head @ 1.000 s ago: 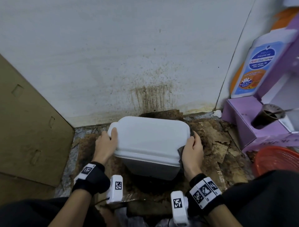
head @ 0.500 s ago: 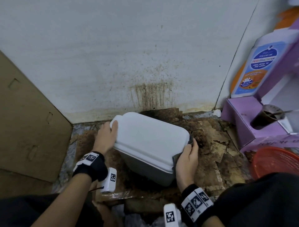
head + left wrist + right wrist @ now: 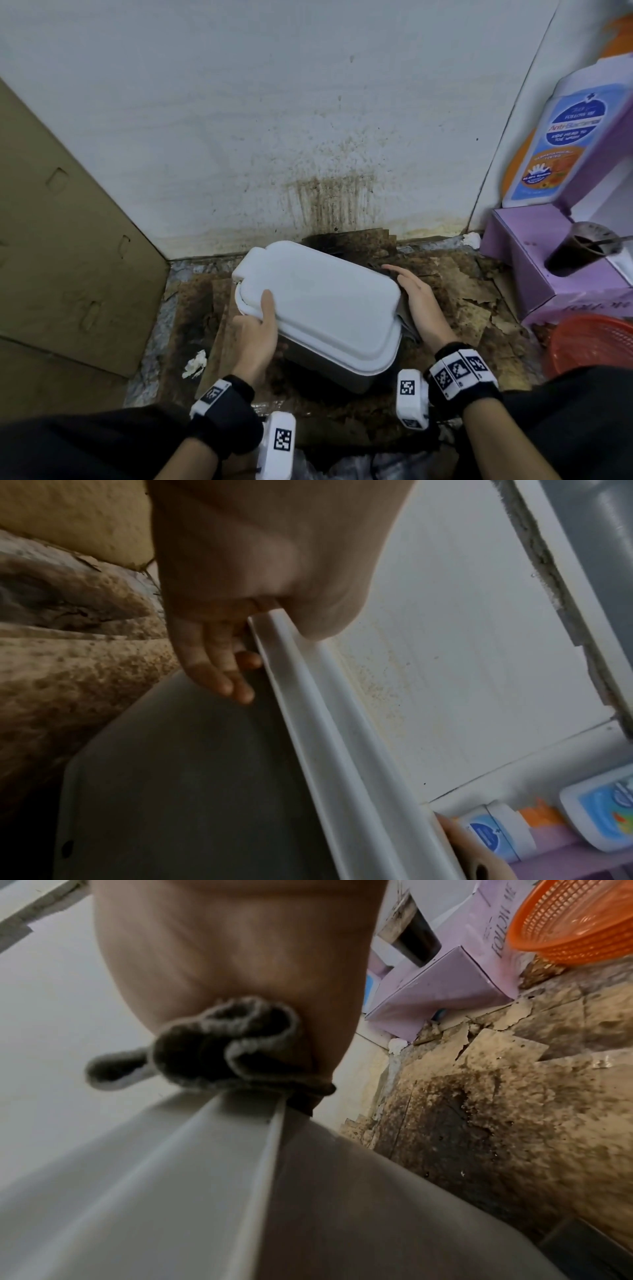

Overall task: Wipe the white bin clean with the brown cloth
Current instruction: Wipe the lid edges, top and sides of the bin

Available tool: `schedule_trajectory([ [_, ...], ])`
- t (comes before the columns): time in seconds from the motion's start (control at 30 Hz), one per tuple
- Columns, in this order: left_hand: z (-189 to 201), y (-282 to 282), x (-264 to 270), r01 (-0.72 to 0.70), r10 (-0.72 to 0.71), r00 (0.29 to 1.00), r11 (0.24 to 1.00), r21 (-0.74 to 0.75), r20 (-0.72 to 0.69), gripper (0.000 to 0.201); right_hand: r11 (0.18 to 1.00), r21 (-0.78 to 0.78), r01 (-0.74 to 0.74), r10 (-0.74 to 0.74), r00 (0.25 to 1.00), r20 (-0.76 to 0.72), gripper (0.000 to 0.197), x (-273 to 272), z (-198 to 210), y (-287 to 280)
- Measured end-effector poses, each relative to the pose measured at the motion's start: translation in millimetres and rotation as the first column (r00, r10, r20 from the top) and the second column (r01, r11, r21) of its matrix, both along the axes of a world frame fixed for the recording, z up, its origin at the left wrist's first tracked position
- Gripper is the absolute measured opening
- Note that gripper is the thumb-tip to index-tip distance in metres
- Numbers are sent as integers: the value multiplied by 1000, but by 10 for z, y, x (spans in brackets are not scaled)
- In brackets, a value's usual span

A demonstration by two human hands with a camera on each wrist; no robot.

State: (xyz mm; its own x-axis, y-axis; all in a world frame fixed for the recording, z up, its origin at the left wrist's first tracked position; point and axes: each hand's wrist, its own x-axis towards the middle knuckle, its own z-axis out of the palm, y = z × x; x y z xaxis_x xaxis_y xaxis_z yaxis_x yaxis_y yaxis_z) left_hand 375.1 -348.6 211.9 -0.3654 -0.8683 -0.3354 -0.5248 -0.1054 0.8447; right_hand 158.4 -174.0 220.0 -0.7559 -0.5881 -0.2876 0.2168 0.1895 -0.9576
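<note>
The white bin [image 3: 322,301] with its lid on stands slantwise on the stained floor by the wall. My left hand [image 3: 257,329] grips its near-left rim: thumb on the lid, fingers [image 3: 222,674] curled under the rim [image 3: 308,696]. My right hand [image 3: 414,298] lies along the bin's right side with straight fingers. It presses the brown cloth [image 3: 406,317] against that side. In the right wrist view the cloth [image 3: 226,1047] is bunched under the palm on the bin's rim [image 3: 205,1150]. Most of the cloth is hidden by the hand.
A cardboard sheet [image 3: 68,257] leans at the left. At the right are a purple box [image 3: 548,274], a cup of dark drink [image 3: 579,253], a wash bottle [image 3: 561,137] and an orange basket [image 3: 589,346]. The stained wall [image 3: 329,198] is close behind. A crumpled tissue [image 3: 195,363] lies near left.
The bin has turned, its right end swinging nearer to me. My left hand slid from the far-left corner to the near-left rim. My right hand moved farther along the right side and straightened.
</note>
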Motion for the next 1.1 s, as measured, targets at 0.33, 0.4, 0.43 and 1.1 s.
schedule_trajectory([
  [0.33, -86, -496, -114, 158, -164, 979, 986, -57, -117, 71, 982, -108, 152, -146, 987, 60, 35, 318, -44, 123],
  [0.4, -63, -673, -196, 229, -232, 967, 973, -37, -107, 75, 951, -143, 275, -265, 960, 88, 34, 558, -93, 115],
  [0.43, -62, -755, -243, 277, -278, 958, 961, -13, -73, 76, 934, -151, 324, -310, 944, 112, 34, 691, -118, 96],
  [1.1, -169, -267, -92, 345, -329, 933, 932, 107, -145, 93, 995, 7, -104, 102, 987, 121, 38, 251, -191, -117],
])
